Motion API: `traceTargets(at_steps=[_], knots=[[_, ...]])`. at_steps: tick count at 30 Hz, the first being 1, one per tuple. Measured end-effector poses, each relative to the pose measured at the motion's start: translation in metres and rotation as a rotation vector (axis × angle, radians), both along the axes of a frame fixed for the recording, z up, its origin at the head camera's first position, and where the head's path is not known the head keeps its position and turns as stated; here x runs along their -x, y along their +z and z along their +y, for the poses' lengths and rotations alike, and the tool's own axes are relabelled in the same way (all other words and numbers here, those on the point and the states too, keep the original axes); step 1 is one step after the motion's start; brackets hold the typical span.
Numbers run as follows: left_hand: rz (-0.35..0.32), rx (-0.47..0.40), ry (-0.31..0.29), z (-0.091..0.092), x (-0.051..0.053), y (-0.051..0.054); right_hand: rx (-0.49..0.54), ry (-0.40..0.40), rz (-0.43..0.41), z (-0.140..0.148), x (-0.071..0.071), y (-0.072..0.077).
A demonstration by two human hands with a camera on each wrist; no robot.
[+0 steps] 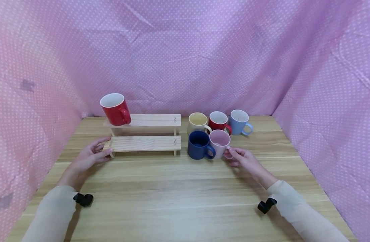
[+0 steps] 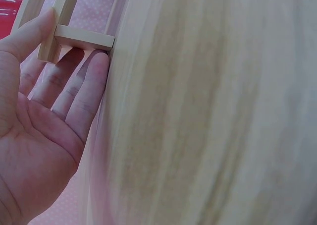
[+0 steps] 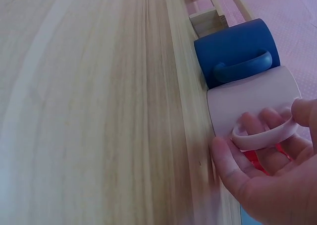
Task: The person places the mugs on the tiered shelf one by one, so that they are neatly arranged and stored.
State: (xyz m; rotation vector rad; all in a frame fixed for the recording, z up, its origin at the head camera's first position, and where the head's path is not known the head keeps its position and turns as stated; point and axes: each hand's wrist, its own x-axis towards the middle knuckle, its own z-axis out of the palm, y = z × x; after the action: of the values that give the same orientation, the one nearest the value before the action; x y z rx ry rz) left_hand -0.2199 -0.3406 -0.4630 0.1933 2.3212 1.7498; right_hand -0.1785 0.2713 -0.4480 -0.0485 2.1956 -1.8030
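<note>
My left hand (image 1: 87, 156) is at the left end of a two-tier wooden rack (image 1: 145, 144). In the left wrist view its thumb presses on the lower board (image 2: 62, 17) while the fingers curl behind the end leg (image 2: 84, 36). At the group of mugs, my right hand (image 1: 243, 163) grips the handle of a pink mug (image 1: 219, 143). The right wrist view has the thumb on top of that handle and fingertips behind it, the pink mug (image 3: 252, 98) upright on the table. A dark blue mug (image 1: 198, 146) stands against its left side.
One red mug (image 1: 113, 112) sits on the left end of the rack's upper tier. Behind the blue and pink mugs stand a cream mug (image 1: 197, 122), another red mug (image 1: 217, 122) and a light blue mug (image 1: 237, 124). Pink dotted cloth (image 1: 185, 57) surrounds the wooden table (image 1: 173, 195).
</note>
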Motion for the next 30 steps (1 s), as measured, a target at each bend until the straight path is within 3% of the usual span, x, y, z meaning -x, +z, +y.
traceTargets(at_steps=[8,21,30], knots=[[-0.018,-0.003,0.020,0.0007,0.0005,0.0026,0.003,0.005,0.010,0.0020,0.0033,0.0033],[-0.026,0.024,0.006,0.0002,0.0001,0.0023,0.100,-0.027,0.053,0.0001,0.0035,-0.0007],[-0.034,0.033,0.011,-0.0002,-0.0009,0.0031,0.088,-0.010,0.091,0.0008,0.0051,-0.0006]])
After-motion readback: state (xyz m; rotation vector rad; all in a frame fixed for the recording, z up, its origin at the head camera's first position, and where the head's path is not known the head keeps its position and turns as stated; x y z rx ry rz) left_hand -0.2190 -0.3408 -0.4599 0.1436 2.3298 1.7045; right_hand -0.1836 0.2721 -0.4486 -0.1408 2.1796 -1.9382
